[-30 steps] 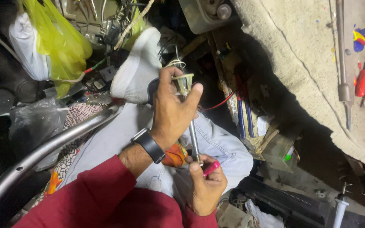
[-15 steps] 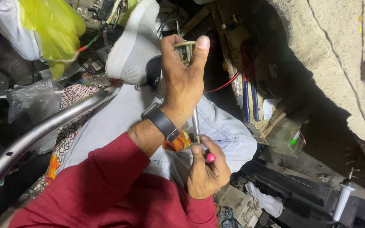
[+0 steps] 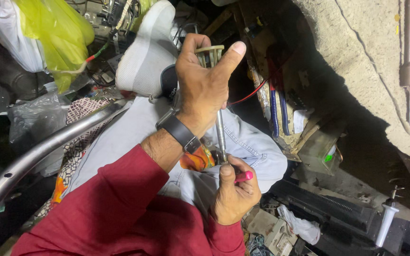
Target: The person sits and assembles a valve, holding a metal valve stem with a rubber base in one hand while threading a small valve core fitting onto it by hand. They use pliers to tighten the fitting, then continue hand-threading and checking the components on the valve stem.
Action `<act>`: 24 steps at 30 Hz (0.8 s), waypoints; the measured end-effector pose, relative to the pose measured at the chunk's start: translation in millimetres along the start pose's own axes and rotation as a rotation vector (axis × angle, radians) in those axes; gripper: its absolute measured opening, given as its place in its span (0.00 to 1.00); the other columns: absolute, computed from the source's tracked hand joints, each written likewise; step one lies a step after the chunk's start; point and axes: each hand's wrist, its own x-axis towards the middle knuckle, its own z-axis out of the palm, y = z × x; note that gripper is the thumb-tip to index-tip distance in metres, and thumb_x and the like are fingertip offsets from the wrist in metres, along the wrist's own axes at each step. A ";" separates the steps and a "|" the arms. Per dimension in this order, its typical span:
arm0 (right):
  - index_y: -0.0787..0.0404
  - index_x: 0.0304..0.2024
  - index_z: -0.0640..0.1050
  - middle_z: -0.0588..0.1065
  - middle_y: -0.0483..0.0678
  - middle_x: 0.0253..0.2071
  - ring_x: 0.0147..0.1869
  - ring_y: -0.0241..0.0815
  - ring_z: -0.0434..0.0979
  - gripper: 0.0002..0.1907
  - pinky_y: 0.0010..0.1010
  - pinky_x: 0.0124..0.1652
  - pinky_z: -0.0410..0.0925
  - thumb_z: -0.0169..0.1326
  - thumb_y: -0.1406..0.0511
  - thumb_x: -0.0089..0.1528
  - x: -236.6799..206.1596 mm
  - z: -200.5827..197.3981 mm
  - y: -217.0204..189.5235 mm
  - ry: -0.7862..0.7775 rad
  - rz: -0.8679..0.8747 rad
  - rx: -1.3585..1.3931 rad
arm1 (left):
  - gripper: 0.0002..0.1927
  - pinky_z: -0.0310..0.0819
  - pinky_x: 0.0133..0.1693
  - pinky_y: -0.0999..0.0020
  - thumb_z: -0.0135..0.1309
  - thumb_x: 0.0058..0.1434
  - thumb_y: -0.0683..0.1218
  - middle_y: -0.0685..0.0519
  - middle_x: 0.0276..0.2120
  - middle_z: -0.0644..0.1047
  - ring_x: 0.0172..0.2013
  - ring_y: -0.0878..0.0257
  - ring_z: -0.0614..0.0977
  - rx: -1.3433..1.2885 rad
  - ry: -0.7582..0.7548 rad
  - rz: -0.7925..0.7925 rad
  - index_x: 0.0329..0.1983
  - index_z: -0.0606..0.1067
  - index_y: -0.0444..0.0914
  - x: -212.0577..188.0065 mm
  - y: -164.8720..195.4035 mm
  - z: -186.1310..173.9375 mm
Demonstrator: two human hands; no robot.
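Left hand: the left hand (image 3: pixel 205 90) is reaching away from the body and clamping its fingers and thumb on the pale forked metal piece (image 3: pixel 209 54) at the far end of a thin metal rod (image 3: pixel 220 132); a dark watch (image 3: pixel 180 132) is sitting on that wrist.

Right hand: the right hand (image 3: pixel 233 194) is curling shut close to the body, around the near end of the rod and a small pink-tipped tool (image 3: pixel 244 177) poking out between thumb and forefinger.

Rod axis: the rod is running almost straight up and down the picture, away from the person, with one hand at each end.

Nearer hand: the right hand is sitting nearer the body and meeting the rod's lower end; the forked end is lying beyond it, under the left thumb.

Position: the rod is hanging over the person's lap, above the light jeans (image 3: pixel 134 137), with the white shoe (image 3: pixel 145 57) just left of the forked end.

Surroundings: a yellow plastic bag (image 3: pixel 58 33) is hanging at upper left, a curved metal rim (image 3: pixel 48 142) is crossing the left side, and a rough concrete wall (image 3: pixel 357 61) is standing to the right.
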 end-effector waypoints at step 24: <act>0.69 0.49 0.74 0.80 0.62 0.40 0.27 0.33 0.66 0.16 0.24 0.29 0.61 0.62 0.66 0.65 5.4 3.5 -14.1 -0.115 0.171 0.518 | 0.16 0.53 0.09 0.71 0.59 0.63 0.40 0.60 0.15 0.64 0.10 0.72 0.62 -0.269 -0.170 -0.106 0.41 0.61 0.41 2.7 21.9 12.7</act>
